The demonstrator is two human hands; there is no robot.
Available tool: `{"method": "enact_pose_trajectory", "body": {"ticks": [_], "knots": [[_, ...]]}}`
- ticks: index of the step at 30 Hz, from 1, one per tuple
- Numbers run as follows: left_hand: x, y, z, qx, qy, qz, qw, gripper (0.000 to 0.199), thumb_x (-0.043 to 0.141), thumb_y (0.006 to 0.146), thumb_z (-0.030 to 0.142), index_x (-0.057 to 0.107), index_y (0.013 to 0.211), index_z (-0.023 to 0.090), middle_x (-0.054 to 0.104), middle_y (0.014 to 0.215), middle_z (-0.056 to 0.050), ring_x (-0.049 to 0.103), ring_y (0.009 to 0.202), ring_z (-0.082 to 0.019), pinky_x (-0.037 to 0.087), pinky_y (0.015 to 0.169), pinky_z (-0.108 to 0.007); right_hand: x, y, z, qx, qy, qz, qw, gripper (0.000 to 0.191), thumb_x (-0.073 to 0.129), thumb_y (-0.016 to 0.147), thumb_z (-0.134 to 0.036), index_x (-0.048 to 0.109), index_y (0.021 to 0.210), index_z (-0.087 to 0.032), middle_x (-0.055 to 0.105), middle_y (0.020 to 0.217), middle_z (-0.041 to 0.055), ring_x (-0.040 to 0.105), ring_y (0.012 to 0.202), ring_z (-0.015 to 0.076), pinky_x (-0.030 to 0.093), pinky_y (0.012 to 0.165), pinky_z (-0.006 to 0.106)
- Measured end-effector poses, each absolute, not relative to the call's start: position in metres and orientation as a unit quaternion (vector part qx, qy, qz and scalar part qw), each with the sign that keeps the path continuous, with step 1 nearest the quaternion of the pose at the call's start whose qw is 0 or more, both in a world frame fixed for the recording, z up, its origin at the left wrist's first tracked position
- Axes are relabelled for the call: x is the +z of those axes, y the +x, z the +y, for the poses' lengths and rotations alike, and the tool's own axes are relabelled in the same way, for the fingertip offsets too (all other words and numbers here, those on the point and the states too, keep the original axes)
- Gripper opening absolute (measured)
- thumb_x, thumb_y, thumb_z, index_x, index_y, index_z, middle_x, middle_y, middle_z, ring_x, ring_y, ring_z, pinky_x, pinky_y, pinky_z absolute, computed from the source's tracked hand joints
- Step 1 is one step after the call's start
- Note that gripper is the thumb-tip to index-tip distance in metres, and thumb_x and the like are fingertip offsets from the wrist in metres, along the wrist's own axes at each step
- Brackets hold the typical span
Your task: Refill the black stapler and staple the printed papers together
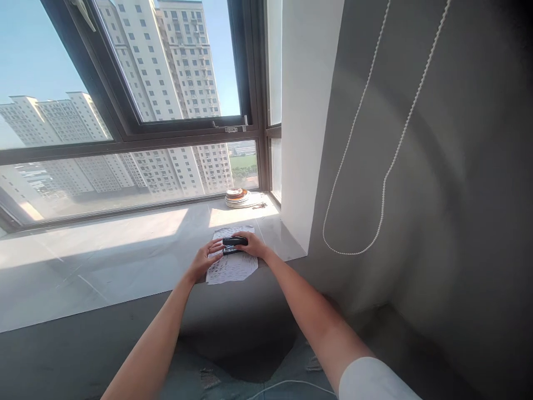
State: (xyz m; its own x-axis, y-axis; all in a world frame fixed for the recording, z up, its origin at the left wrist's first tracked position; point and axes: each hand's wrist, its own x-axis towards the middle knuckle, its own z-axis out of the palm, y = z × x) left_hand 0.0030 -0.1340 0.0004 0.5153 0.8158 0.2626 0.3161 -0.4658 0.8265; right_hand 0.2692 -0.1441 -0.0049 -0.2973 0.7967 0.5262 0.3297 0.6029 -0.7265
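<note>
A black stapler (235,241) lies over a handwritten sheet of paper (233,269) on the window sill, with a gap visible between its upper and lower arms. My right hand (253,244) is closed around its right end, fingers over the top. At the other end, my left hand (205,258) has its fingertips against the stapler's left edge, the fingers slightly spread. Part of the paper is hidden by the stapler and both hands. The paper's near edge reaches the front edge of the sill.
A small stack of round, plate-like items (237,199) stands in the sill's far corner by the window frame (183,136). A white beaded blind cord (353,253) hangs in a loop at the right. A thin white cable (291,381) runs below, near my legs.
</note>
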Motion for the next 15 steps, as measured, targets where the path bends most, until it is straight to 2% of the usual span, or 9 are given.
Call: {"method": "enact_pose_trajectory", "body": {"ticks": [3, 7, 12, 15], "knots": [[-0.009, 0.008, -0.128, 0.341, 0.809, 0.408, 0.249, 0.063, 0.065, 0.089, 0.055, 0.061, 0.141, 0.019, 0.067, 0.142, -0.017, 0.058, 0.138, -0.036, 0.045, 0.116, -0.052, -0.008, 0.267, -0.145, 0.236, -0.387, -0.754, 0.476, 0.042, 0.080, 0.081, -0.031, 0.074, 0.122, -0.025, 0.075, 0.121, 0.0063, 0.069, 0.115, 0.0282, 0.051, 0.103, 0.040], [-0.023, 0.015, -0.118, 0.296, 0.833, 0.444, 0.145, 0.055, 0.054, 0.093, 0.046, 0.064, 0.138, 0.017, 0.061, 0.149, -0.017, 0.053, 0.142, -0.035, 0.038, 0.121, -0.052, -0.009, 0.265, -0.145, 0.180, -0.449, -0.720, 0.497, 0.036, 0.075, 0.084, -0.022, 0.074, 0.120, -0.027, 0.074, 0.122, 0.0053, 0.065, 0.120, 0.0286, 0.046, 0.110, 0.045], [-0.030, 0.018, -0.117, 0.242, 0.840, 0.475, 0.101, 0.051, 0.049, 0.096, 0.042, 0.066, 0.137, 0.016, 0.056, 0.155, -0.017, 0.047, 0.147, -0.035, 0.034, 0.123, -0.054, -0.009, 0.290, -0.154, 0.104, -0.559, -0.563, 0.599, 0.036, 0.063, 0.088, -0.021, 0.070, 0.123, -0.023, 0.072, 0.124, 0.0094, 0.061, 0.120, 0.0308, 0.045, 0.110, 0.048], [-0.029, 0.019, -0.118, 0.244, 0.837, 0.478, 0.109, 0.052, 0.049, 0.095, 0.041, 0.066, 0.137, 0.015, 0.055, 0.155, -0.018, 0.048, 0.146, -0.035, 0.035, 0.122, -0.053, -0.013, 0.324, -0.163, 0.090, -0.608, -0.531, 0.584, 0.038, 0.064, 0.085, -0.021, 0.071, 0.122, -0.022, 0.072, 0.124, 0.0098, 0.061, 0.119, 0.0322, 0.046, 0.109, 0.051]]}}
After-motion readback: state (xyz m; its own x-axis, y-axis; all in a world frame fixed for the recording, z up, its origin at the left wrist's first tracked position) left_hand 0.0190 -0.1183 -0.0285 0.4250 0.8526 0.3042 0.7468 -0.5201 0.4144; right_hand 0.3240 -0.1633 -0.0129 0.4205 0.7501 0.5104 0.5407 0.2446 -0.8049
